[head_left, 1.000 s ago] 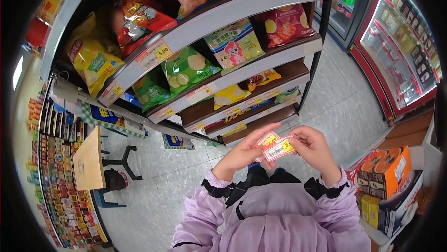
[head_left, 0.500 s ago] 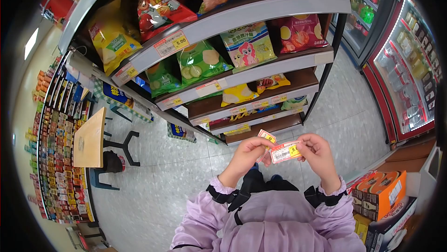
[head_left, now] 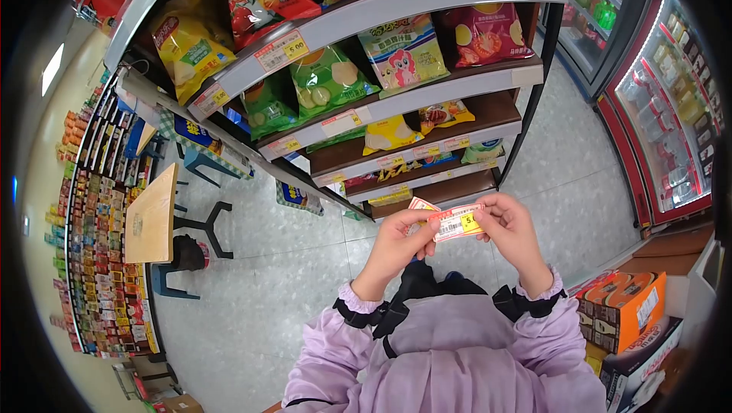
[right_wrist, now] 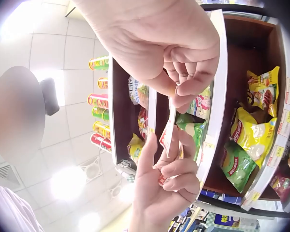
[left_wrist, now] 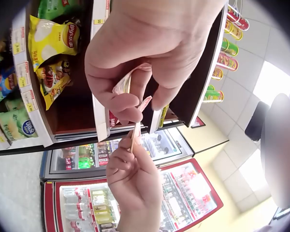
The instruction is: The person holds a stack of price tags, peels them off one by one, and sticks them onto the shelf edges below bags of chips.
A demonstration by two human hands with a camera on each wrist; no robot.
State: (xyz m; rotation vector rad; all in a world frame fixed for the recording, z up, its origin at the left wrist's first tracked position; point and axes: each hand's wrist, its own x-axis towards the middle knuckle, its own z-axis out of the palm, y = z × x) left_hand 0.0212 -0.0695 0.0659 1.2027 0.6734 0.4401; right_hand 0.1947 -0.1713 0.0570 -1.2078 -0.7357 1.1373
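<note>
In the head view both hands meet in front of the body over paper price tags. My left hand [head_left: 396, 245] pinches the left end of the front price tag [head_left: 450, 225], which is white and red with a yellow patch, between thumb and fingers. A second price tag [head_left: 422, 205] pokes up behind that hand's fingers. My right hand [head_left: 509, 228] grips the front tag's yellow end, thumb on its face. The left wrist view shows a bent tag [left_wrist: 127, 83] inside the left hand's curl, and the tag's thin edge runs across to the right hand [left_wrist: 135, 181].
A snack shelf [head_left: 427, 1] with chip bags and price labels stands just ahead. Drink fridges [head_left: 663, 108] line the right. Boxes [head_left: 621, 312] are stacked at lower right. A wooden table [head_left: 152, 218] and stool [head_left: 175, 282] stand on the left, before a packed goods rack [head_left: 107, 260].
The left fingers, earlier stretched out behind the tags, have curled to pinch them. Half a second ago the tags stood further apart; now they overlap more. Both hands are slightly higher in view.
</note>
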